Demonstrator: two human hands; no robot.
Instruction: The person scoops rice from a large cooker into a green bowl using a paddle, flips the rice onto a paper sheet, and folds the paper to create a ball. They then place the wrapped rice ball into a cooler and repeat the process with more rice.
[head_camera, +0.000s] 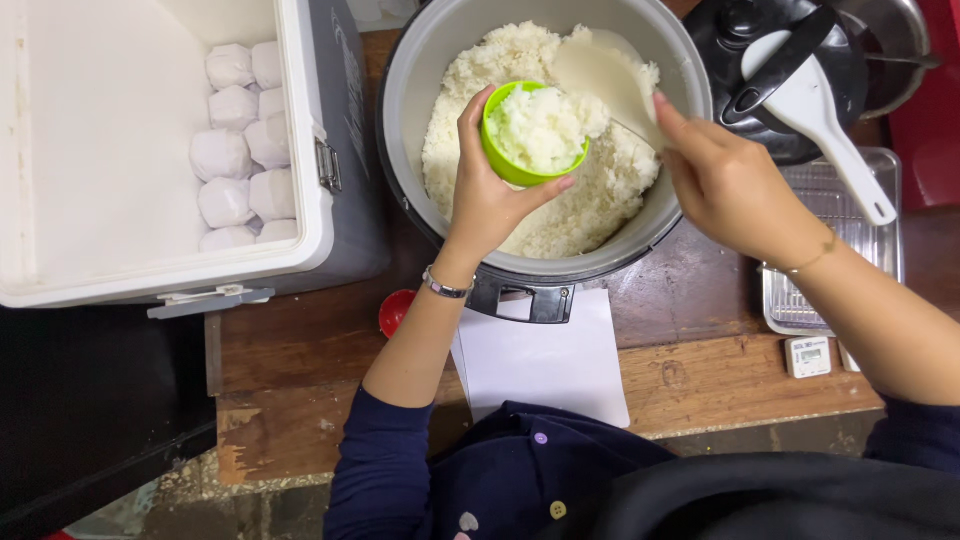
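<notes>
My left hand (485, 195) holds a small green cup (505, 160) filled with cooked white rice over a large grey rice cooker pot (405, 95). The pot holds a mound of white rice (590, 205). My right hand (725, 180) grips a pale rice paddle (605, 75), whose blade rests against the rice at the cup's rim.
A white cooler box (120, 130) at left holds several wrapped white rice balls (240, 150). A black cooker lid (770, 50) with a white scoop (830, 125) lies at right, above a metal tray (840, 210). White paper (545, 365), a small timer (808, 356) and a red object (393, 312) sit on the wooden table (700, 380).
</notes>
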